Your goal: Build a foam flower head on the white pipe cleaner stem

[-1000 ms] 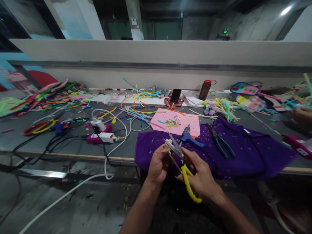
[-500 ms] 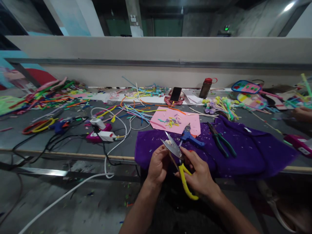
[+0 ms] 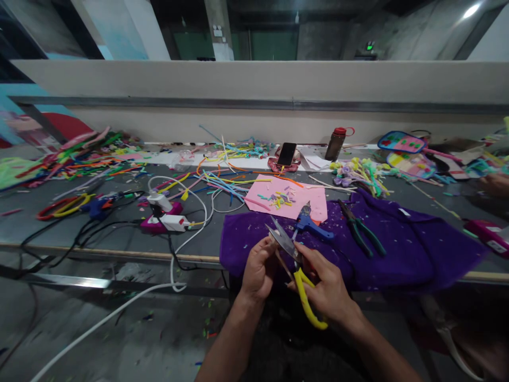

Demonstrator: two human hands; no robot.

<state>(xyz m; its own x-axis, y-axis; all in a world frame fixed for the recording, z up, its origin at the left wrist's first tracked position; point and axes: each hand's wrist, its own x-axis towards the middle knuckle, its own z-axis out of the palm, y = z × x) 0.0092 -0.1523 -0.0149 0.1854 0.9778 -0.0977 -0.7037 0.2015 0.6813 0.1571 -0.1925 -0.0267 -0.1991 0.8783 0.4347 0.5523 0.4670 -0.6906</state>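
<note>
Our right hand [image 3: 326,292] grips the yellow scissors [image 3: 296,265], blades parted. Our left hand [image 3: 258,268], at nine o'clock of them, pinches a small piece we cannot make out. We should keep those fingertips behind the blades and snip slowly.

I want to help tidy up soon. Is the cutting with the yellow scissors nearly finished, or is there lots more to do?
Some looks done: small cut bits lie on the pink sheet and speckle the purple cloth. In hand: the right hand holds the yellow scissors, blades open, at a small piece pinched by the left hand. Probably plenty left: many long coloured strands lie uncut on the table.
</note>
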